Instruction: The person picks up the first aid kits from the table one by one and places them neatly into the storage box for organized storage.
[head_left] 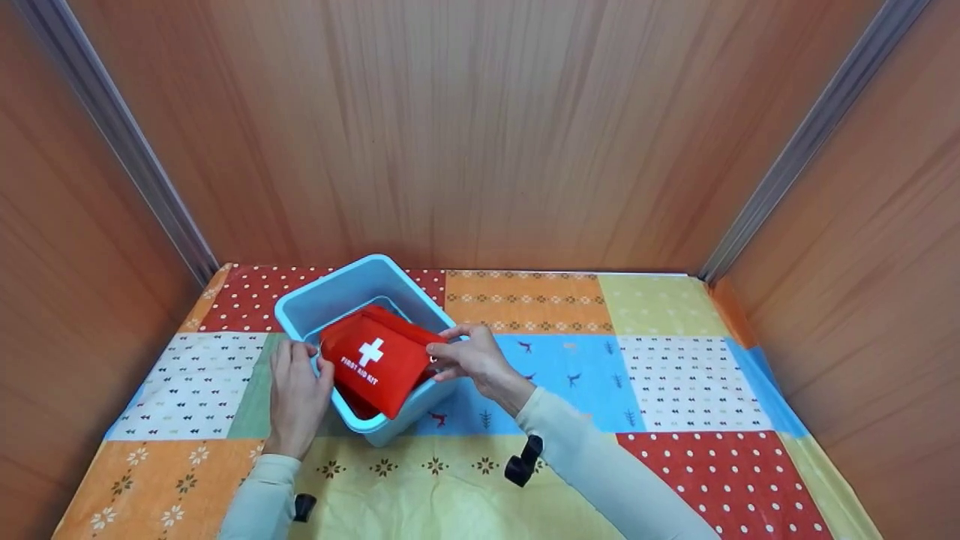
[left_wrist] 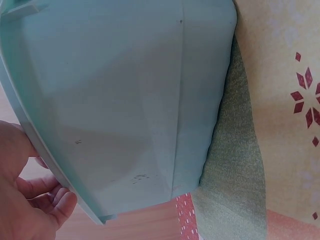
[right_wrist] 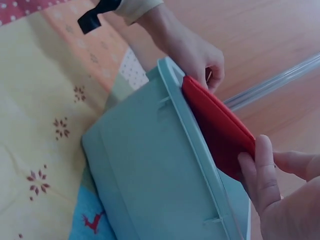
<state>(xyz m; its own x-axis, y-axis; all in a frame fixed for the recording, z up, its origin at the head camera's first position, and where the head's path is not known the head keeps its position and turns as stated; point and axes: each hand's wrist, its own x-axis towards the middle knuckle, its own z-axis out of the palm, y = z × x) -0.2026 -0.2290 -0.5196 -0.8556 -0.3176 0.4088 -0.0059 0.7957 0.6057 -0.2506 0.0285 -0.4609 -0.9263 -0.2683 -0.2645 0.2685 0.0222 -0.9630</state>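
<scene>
A red first aid kit pouch (head_left: 382, 358) with a white cross lies slanted in the mouth of a light blue plastic bin (head_left: 401, 277). Its near corner sticks out over the bin's rim. My right hand (head_left: 480, 364) pinches the pouch's right edge between thumb and fingers; the right wrist view shows the pouch (right_wrist: 217, 125) raised above the rim there. At the bin's left side, my left hand (head_left: 296, 390) grips the rim, its fingers curled at the edge in the left wrist view (left_wrist: 30, 185). What lies beneath the pouch is mostly hidden.
A patchwork-print cloth (head_left: 525, 300) covers the table under the bin. Wood-grain panels (head_left: 480, 135) rise at the back and both sides, with metal strips (head_left: 817, 135) at the corners. Black straps (head_left: 523, 461) hang at both wrists.
</scene>
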